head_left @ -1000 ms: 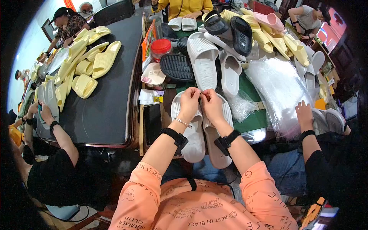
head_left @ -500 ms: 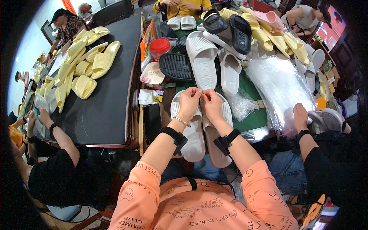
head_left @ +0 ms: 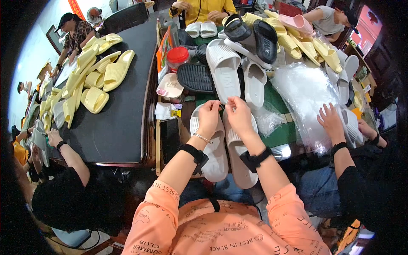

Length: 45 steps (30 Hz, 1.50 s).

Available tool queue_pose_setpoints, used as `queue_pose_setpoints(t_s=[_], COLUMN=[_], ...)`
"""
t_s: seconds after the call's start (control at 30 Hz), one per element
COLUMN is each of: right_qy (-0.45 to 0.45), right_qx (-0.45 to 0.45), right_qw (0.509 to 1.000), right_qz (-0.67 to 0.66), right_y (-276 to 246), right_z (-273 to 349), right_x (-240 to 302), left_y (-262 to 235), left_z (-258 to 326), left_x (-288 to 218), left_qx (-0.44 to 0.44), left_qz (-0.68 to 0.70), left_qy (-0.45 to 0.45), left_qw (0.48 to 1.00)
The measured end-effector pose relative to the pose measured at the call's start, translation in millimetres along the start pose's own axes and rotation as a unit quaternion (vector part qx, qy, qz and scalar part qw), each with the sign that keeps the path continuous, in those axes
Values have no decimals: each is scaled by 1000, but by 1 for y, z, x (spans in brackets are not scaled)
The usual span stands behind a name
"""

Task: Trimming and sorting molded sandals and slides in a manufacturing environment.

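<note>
A pair of light grey slippers lies side by side in front of me, toes away: the left slipper [head_left: 213,159] and the right slipper [head_left: 241,165]. Over the straps, my left hand [head_left: 209,118] is closed in a pinch. My right hand [head_left: 239,117] is also pinched, a small gap from the left. Something thin and tiny seems to be at the fingertips, too small to name. Both hands partly hide the straps. Just beyond them lies a larger pale grey slipper [head_left: 225,78], with a white slipper [head_left: 254,87] beside it.
Clear plastic bags [head_left: 304,102] lie to the right, near a co-worker's spread hand [head_left: 330,121]. A phone [head_left: 169,138], a small dish [head_left: 169,86] and a red-lidded jar [head_left: 177,58] stand left. Yellow slippers [head_left: 95,100] cover part of the dark table [head_left: 123,123].
My fingertips have drawn slightly apart, the right hand shifting a little right. The co-worker's hand at right has spread open over the bags, and grey slippers there have moved left.
</note>
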State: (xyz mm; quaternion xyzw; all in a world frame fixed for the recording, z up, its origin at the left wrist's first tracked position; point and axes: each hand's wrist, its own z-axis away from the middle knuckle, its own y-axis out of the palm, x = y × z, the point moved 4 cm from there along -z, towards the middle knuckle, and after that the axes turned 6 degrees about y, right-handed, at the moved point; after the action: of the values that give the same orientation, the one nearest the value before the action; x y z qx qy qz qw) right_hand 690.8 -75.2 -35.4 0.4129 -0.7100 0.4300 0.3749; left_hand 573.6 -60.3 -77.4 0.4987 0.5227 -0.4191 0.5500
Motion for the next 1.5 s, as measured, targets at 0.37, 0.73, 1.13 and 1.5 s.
queue_pose_setpoints(t_s=[0.37,0.73,1.13,1.5], right_qy=[-51,6,-65,-86], right_qx=[295,242,120,157], right_qw=[923,943,979,950], right_qz=[243,228,153,256], right_y=[-19,-13,-36,-37], right_z=[109,119,100,60], right_x=[31,56,109,86], left_y=[-13,-85,-70,-54], left_z=[-10,73,86,90], left_x=[-14,-39,-85,-92], left_qx=[-17,-148,-27,55], left_qz=[10,-287,282,200], left_qy=[64,194,27,70], left_qw=[998,926,959,976])
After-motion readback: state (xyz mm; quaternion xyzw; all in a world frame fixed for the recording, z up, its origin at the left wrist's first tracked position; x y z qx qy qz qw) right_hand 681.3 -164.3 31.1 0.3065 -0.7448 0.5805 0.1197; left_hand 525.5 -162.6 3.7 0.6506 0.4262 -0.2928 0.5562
